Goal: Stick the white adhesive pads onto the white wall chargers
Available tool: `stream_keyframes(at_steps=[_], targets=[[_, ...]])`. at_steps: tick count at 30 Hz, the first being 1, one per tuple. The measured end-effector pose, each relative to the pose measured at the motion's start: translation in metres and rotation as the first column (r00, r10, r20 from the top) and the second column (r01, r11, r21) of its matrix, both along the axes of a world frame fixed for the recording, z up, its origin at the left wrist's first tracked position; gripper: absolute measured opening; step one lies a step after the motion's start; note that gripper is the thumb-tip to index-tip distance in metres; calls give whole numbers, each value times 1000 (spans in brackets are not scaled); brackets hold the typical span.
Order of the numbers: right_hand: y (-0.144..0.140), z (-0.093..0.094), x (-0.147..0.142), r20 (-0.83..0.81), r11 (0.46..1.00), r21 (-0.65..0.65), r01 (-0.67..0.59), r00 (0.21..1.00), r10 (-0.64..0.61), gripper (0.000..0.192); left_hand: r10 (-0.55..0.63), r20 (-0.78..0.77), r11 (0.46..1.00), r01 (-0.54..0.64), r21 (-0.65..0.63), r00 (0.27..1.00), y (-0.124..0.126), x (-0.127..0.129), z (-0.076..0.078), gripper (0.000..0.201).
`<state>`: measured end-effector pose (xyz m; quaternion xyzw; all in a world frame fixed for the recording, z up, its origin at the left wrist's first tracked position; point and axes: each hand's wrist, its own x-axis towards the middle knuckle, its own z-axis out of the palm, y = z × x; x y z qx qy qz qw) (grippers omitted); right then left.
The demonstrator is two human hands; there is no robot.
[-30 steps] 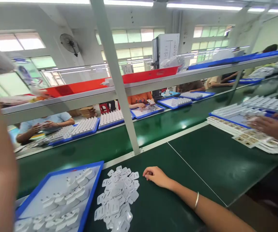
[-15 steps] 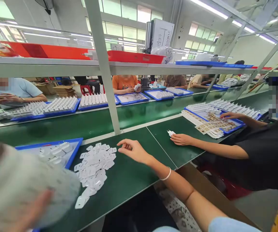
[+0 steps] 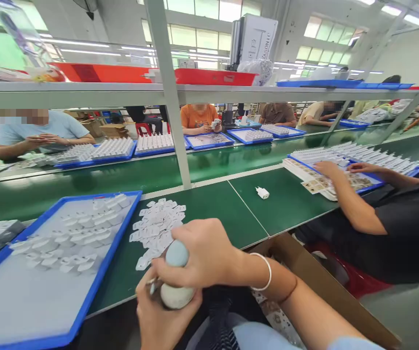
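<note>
Close to my body, over the front edge of the bench, I hold a pale bottle [image 3: 176, 297] with a rounded light-blue top [image 3: 177, 253]. My left hand [image 3: 164, 318] is wrapped round its body from below. From above, my right hand [image 3: 209, 253] closes its fingers and thumb round the top. Much of the bottle is hidden by my hands. Just beyond them lies a loose pile of small flat white plastic pieces [image 3: 160, 218] on the green bench.
To my left a blue-rimmed tray [image 3: 85, 311] holds rows of white parts [image 3: 81, 236]. A white plug adapter [image 3: 262, 193] lies right of the seam. A co-worker's hands [image 3: 329, 170] are over another tray at right. A post [image 3: 175, 97] and shelf stand ahead.
The bottle has come from the far left to in front of me. My right hand has left the pile's edge and taken hold of its top. The co-worker has let go of the adapter.
</note>
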<state>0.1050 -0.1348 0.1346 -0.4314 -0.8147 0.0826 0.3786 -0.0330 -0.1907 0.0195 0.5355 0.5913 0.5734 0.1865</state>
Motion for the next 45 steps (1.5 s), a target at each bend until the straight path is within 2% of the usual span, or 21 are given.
stream_keyframes(at_steps=[2,4,6,8,10,12,15,16,17,20,21,22,23,25,28,30,35,41,43,45], targets=[[9,2,8,27,998,37,-50,998,49,50,-43,23,998,44,-34,999,1,6,9,81],[20,3,15,54,983,65,-170,985,166,44,-190,33,981,191,-27,981,3,9,13,83],[30,6,23,56,927,52,-370,928,368,33,-356,40,934,357,-14,934,6,8,12,86],[38,15,33,34,823,-21,-567,822,568,20,-451,71,891,453,-13,890,8,5,11,88],[43,28,46,3,730,-99,-676,734,680,27,-470,105,880,475,-19,876,7,4,11,88],[45,43,58,-4,677,-150,-720,686,728,40,-459,114,885,465,-29,881,7,5,13,87],[44,60,68,34,606,-204,-769,614,789,43,-463,99,884,468,-24,881,7,7,17,84],[43,62,69,62,607,-212,-766,610,790,43,-470,92,881,474,-19,878,7,7,18,84],[41,62,69,102,643,-206,-738,637,764,42,-477,83,877,480,-15,875,8,7,19,83],[32,56,64,258,848,-120,-517,808,529,41,-478,45,876,480,-43,877,9,7,21,84],[30,54,64,292,887,-96,-451,839,458,38,-474,34,878,475,-61,880,9,7,21,84],[29,52,63,310,900,-92,-425,847,432,33,-470,26,879,470,-80,882,9,6,22,85],[29,52,64,309,889,-110,-443,835,455,28,-469,22,878,469,-99,883,9,6,22,85],[33,54,68,261,814,-182,-552,771,581,20,-479,28,870,479,-117,877,10,4,23,86],[44,59,75,150,679,-242,-693,665,732,37,-512,47,851,514,-107,858,13,1,22,87],[50,59,76,99,643,-242,-727,641,761,42,-538,53,837,540,-84,842,15,1,21,87],[54,49,73,-62,680,-208,-703,704,708,41,-560,89,824,565,-44,824,19,5,19,87],[55,34,79,-335,658,-293,-693,719,608,32,-535,109,838,542,-58,838,22,10,13,89],[60,23,82,-469,660,-279,-697,699,540,28,-527,100,846,533,-32,844,20,10,10,89],[68,3,84,-620,676,-228,-700,640,454,31,-521,96,852,523,0,848,17,12,9,90]])
